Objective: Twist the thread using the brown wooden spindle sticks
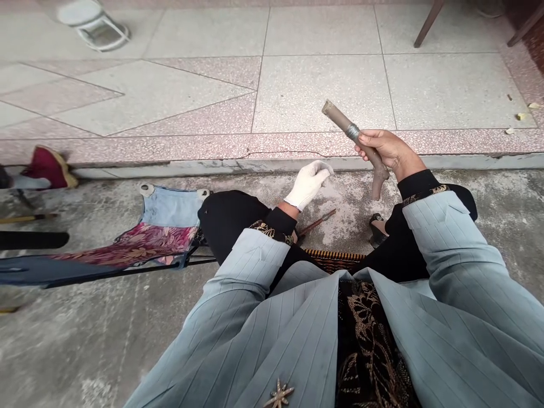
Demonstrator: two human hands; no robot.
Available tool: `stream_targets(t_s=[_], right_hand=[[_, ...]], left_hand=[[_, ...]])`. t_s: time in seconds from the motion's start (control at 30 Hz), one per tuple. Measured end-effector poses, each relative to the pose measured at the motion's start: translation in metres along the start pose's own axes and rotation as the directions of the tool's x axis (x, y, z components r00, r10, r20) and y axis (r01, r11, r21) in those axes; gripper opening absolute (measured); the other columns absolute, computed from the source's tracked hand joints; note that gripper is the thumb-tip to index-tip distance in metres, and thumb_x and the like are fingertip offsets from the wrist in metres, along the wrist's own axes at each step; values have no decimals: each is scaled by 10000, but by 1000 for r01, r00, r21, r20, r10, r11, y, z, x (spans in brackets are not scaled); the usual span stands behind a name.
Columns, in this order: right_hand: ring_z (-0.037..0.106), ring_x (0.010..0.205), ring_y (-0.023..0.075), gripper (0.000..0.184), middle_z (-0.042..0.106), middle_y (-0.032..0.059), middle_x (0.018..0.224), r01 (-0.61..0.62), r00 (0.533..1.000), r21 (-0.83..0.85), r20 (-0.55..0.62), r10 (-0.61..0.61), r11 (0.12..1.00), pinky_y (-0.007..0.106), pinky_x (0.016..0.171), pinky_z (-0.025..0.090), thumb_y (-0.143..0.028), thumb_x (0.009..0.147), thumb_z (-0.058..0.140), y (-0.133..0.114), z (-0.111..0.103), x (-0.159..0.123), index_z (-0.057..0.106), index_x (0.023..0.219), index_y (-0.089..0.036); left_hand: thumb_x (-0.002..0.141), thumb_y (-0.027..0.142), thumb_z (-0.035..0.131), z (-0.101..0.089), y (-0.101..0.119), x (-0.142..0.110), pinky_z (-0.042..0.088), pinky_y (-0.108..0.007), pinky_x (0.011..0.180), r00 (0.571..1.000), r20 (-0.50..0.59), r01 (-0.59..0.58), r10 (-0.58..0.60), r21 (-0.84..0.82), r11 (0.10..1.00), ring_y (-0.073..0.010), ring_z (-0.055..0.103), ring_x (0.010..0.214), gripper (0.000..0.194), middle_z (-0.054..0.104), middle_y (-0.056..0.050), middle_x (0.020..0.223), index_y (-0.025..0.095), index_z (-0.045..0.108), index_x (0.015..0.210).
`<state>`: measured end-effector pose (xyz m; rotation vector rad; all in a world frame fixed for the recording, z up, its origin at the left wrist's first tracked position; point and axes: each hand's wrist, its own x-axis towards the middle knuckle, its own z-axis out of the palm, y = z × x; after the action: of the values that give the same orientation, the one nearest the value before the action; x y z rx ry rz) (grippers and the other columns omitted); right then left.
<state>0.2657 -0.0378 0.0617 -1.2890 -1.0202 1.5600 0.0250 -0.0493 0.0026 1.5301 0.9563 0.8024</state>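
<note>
My right hand (389, 148) is closed around a crooked wooden stick (339, 115), held slanting above the step's edge. Several turns of thin metal wire (352, 131) are wound round the stick, just beyond my thumb. The stick's lower end bends downward in a knobbly crook. My left hand (310, 182), in a white knitted glove, is apart from the stick, lower and to its left. Its fingers are curled together; whether something thin is pinched in them cannot be made out.
A tiled step (204, 151) runs across in front of my knees. On the left stands a low folding seat with flowered cloth (153, 243). Beyond it is a red shoe (49, 168) on a person's foot. A thin brown rod (317, 222) lies between my legs.
</note>
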Motion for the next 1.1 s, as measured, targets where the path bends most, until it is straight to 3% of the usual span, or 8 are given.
stream_targets(t_s=[0.23, 0.47, 0.57, 0.7, 0.77, 0.83, 0.93, 1.1], right_hand=[[534, 561, 104, 288, 630, 26, 672, -33, 984, -394, -172, -39, 918, 233, 546, 451, -261, 828, 731, 10, 0, 8, 723, 1075, -114], [638, 915, 249, 329, 726, 77, 999, -63, 997, -971, -53, 48, 230, 337, 772, 453, -311, 841, 676, 14, 11, 10, 767, 1144, -223], [652, 869, 227, 326, 745, 70, 951, 37, 947, -990, 79, 312, 137, 325, 768, 452, -296, 813, 712, 17, 14, 8, 780, 1125, -235], [611, 691, 135, 455, 738, 33, 836, 133, 664, -897, 396, 634, 422, 277, 711, 464, -379, 758, 776, 14, 11, 0, 753, 1177, -203], [595, 681, 111, 538, 732, 20, 857, 127, 628, -760, 559, 542, 637, 259, 699, 476, -443, 735, 787, 5, 5, -6, 727, 1210, -200], [599, 711, 109, 527, 723, 23, 884, 119, 764, -562, 578, 286, 818, 252, 703, 493, -475, 768, 762, -5, -1, -12, 710, 1210, -193], [574, 656, 101, 501, 677, 20, 800, 144, 940, -280, 338, -43, 949, 230, 636, 498, -478, 778, 771, -16, -8, -15, 694, 1148, -148], [561, 604, 111, 390, 615, 15, 713, 112, 994, -165, 8, -112, 980, 227, 562, 495, -458, 808, 754, -13, -6, -9, 659, 1020, -145]], left_hand=[[839, 211, 493, 2, 10, -6, 404, -235, 583, 989, 116, -119, 88, 303, 945, -113, 538, 593, 176, 638, 1, 738, 167, 652, 898], [855, 176, 476, -1, 18, -6, 392, -268, 634, 973, 211, -203, 90, 611, 765, -155, 585, 647, 233, 681, -30, 755, 163, 700, 914], [856, 184, 486, -7, 21, -6, 374, -269, 606, 962, 263, -225, 69, 627, 746, -152, 568, 620, 227, 673, -23, 729, 166, 708, 895], [833, 178, 523, -14, 24, -4, 386, -248, 592, 947, 320, -189, 23, 497, 847, -126, 555, 619, 186, 662, -9, 728, 164, 704, 874], [833, 204, 556, -15, 21, -3, 397, -233, 564, 953, 302, -79, -22, 318, 945, -109, 546, 598, 159, 653, -11, 734, 154, 693, 897], [860, 268, 567, -14, 15, 0, 400, -221, 523, 966, 251, 49, -64, 64, 997, -90, 521, 549, 180, 627, -13, 710, 142, 673, 933], [888, 366, 565, -11, 5, 2, 408, -207, 496, 989, 127, 104, -74, -253, 962, -66, 473, 500, 246, 578, 2, 670, 146, 642, 966], [840, 367, 606, -4, -5, 0, 379, -188, 482, 995, 27, 104, -100, -285, 953, -64, 461, 516, 247, 546, 17, 665, 155, 636, 964]])
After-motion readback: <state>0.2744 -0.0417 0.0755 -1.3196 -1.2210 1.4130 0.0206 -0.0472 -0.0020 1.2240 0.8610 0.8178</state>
